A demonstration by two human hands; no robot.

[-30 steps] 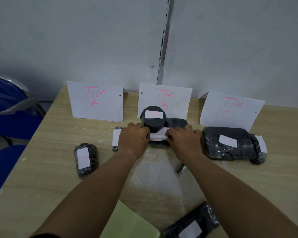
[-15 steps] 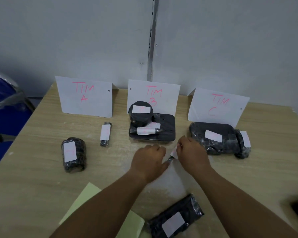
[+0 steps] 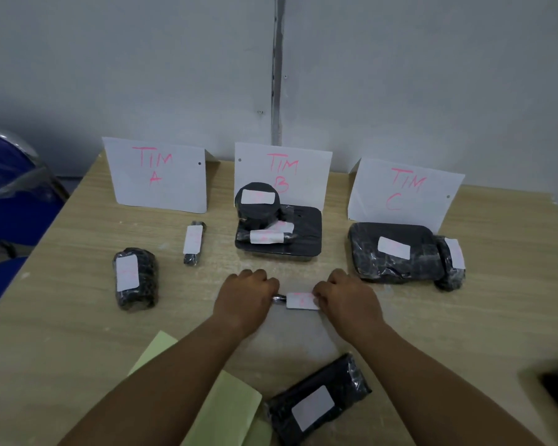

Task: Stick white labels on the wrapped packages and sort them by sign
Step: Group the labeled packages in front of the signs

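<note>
— Where was the slim package (image 3: 279, 298)?
— Middle of the desk (image 3: 78, 333), before the TIM B sign (image 3: 303, 162), white label (image 3: 300, 300) up. Left grip (image 3: 245, 294) curled round one end; right grip (image 3: 348, 297) seemingly pinching the other.

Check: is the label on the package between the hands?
On: white label covers the thin package held by left hand, right hand.

Glossy plastic-wrapped packages (image 3: 395, 251), matt wood-grain table (image 3: 78, 317)

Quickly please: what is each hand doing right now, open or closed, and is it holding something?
Left hand: closed, gripping the left end of the thin labelled package.
Right hand: closed, gripping its right end.
</note>
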